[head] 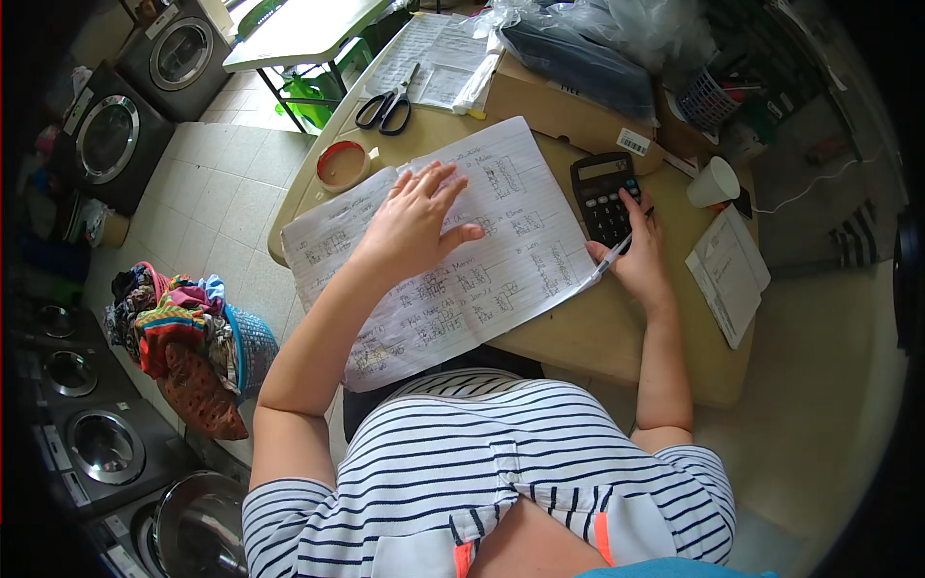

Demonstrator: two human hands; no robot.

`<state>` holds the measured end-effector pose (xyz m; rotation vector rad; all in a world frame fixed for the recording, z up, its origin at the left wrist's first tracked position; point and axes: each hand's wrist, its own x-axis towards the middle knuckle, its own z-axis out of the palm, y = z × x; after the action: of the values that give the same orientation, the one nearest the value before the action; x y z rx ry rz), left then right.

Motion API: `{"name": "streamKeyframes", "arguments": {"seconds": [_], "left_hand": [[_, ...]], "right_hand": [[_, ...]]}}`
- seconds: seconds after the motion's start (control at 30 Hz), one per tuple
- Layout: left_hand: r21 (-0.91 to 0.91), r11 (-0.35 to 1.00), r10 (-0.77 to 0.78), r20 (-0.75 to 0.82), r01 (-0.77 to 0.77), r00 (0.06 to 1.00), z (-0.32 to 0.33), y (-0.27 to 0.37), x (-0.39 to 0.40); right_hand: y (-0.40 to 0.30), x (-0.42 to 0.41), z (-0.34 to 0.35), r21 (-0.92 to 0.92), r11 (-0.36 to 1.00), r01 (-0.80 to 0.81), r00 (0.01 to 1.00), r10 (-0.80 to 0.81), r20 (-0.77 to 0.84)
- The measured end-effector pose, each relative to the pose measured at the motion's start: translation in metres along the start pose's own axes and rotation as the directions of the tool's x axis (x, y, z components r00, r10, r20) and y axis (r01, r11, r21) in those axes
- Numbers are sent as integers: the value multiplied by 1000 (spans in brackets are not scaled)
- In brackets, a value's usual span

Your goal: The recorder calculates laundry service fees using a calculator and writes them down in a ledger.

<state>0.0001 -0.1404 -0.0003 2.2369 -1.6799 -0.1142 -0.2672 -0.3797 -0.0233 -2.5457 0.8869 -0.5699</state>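
An open ruled notebook (477, 318) full of handwriting lies at a tilt on the table, its near corner reaching past the table's front edge. My left hand (415, 220) is over its upper middle, palm down with fingers apart, holding nothing; light contact with the paper cannot be made out. My right hand (643, 271) has a pen (613, 259) tucked in it, the tip towards the notebook's right edge. One finger of that hand touches the keys of a black desk calculator (603, 206), and the thumb is by its lower edge.
Around the notebook on the table (578, 339) are a tape roll (342, 165), scissors (390, 108), a cardboard box (538, 101), a paper cup (714, 182) and a paper pad (728, 271). A heaped laundry basket (251, 347) stands on the floor at left, near front-loading machines (108, 137).
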Motion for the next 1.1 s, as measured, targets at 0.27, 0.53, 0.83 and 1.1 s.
{"name": "streamKeyframes", "arguments": {"seconds": [0.27, 0.53, 0.83, 1.1], "left_hand": [[47, 984, -177, 80, 174, 981, 7, -5, 7], [2, 980, -198, 51, 198, 979, 9, -5, 5], [-20, 980, -196, 16, 196, 981, 10, -5, 3], [-33, 977, -208, 11, 209, 978, 11, -5, 3]], "right_hand": [[2, -1, 0, -8, 1000, 13, 1000, -13, -12], [2, -1, 0, -20, 1000, -14, 1000, 14, 1], [1, -1, 0, -7, 999, -32, 999, 32, 14], [0, -1, -1, -9, 1000, -19, 1000, 20, 8]]}}
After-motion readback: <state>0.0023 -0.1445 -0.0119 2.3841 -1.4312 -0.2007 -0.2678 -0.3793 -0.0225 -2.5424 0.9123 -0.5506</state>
